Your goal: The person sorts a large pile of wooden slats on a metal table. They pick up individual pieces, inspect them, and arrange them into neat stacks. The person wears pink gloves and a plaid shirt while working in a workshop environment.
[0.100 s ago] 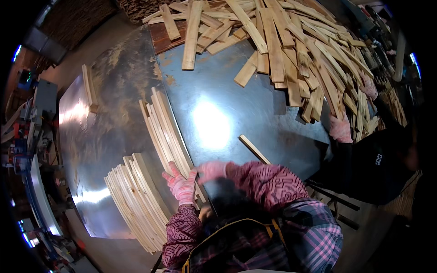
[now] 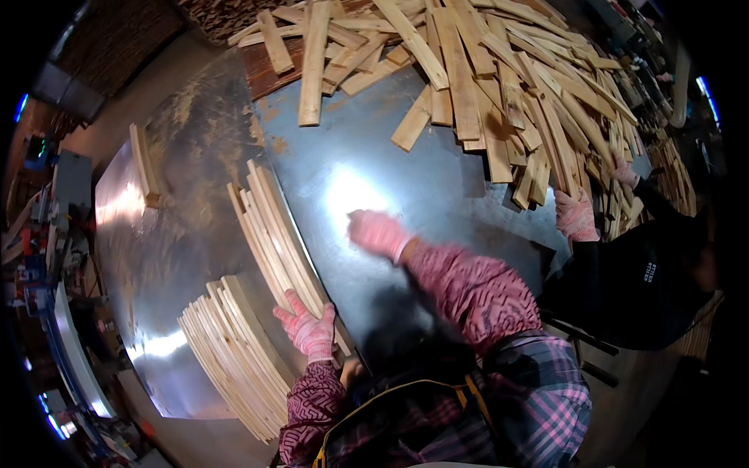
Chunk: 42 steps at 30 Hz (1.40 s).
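Note:
My left hand (image 2: 307,331), in a pink-and-white knit glove, lies across the near end of a bundle of pale wooden strips (image 2: 275,234). Its thumb is on the right side of the bundle and its fingers on the left, gripping the strips. Out over the bare metal tabletop (image 2: 312,156), right of that bundle, my right hand (image 2: 380,234) is raised in a matching glove. Motion smears its fingers, and no strip shows in it. A second, wider row of wooden strips (image 2: 234,351) stands left of my left hand.
A large heap of loose boards (image 2: 460,78) covers the far right. Beside it, a co-worker in dark clothing has gloved hands (image 2: 576,215) on the boards. A short stack of strips (image 2: 143,168) stands at the far left of the table. Machinery (image 2: 35,257) lines the left side.
My right hand has swung forward, away from the bundle's near end and over the tabletop. A single strip seen there before no longer shows near my forearm. My left hand stays on the bundle.

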Tool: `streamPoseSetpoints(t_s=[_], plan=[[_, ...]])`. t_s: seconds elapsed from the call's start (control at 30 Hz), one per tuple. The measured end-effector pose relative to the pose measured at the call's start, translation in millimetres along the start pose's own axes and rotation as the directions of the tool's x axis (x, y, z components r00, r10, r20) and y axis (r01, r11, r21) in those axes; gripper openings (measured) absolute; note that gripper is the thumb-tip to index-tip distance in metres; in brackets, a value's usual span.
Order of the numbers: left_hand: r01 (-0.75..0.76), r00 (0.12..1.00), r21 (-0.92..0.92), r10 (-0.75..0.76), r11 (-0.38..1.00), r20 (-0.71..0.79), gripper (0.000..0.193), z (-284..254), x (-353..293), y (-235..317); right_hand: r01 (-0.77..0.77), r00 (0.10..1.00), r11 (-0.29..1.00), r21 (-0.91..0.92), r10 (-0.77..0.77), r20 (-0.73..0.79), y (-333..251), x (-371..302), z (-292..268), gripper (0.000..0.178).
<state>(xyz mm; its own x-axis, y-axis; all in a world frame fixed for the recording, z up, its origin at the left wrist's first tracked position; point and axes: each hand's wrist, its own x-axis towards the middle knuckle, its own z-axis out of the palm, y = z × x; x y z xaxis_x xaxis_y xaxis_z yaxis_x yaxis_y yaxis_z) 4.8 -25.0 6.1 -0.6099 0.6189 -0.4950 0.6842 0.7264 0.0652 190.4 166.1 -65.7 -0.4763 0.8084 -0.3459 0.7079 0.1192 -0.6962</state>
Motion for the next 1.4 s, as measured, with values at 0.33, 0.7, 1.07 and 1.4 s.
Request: streamPoseSetpoints(t_s=[0.33,0.7,1.07,1.4], plan=[[-0.779,0.605,-0.072,0.718,0.622,-0.344,0.077,-29,102,225,-0.622,0.472,0.783,-0.013,0.363,-0.803,195,71,-270,0.033],[-0.228,0.413,-0.954,0.906,0.197,0.088,0.036,-13,191,456,-0.164,0.638,0.980,0.112,0.192,-0.746,212,126,-299,0.037],[-0.051,0.725,-0.965,0.675,0.255,0.140,0.061,5,181,321,-0.240,0.847,0.962,0.127,0.272,-0.457,158,179,-306,0.067],[0.375,0.446,-0.903,0.814,0.208,0.372,0.045,38,165,356,-0.732,0.585,0.612,-0.299,0.341,-0.736,200,94,-273,0.095]])
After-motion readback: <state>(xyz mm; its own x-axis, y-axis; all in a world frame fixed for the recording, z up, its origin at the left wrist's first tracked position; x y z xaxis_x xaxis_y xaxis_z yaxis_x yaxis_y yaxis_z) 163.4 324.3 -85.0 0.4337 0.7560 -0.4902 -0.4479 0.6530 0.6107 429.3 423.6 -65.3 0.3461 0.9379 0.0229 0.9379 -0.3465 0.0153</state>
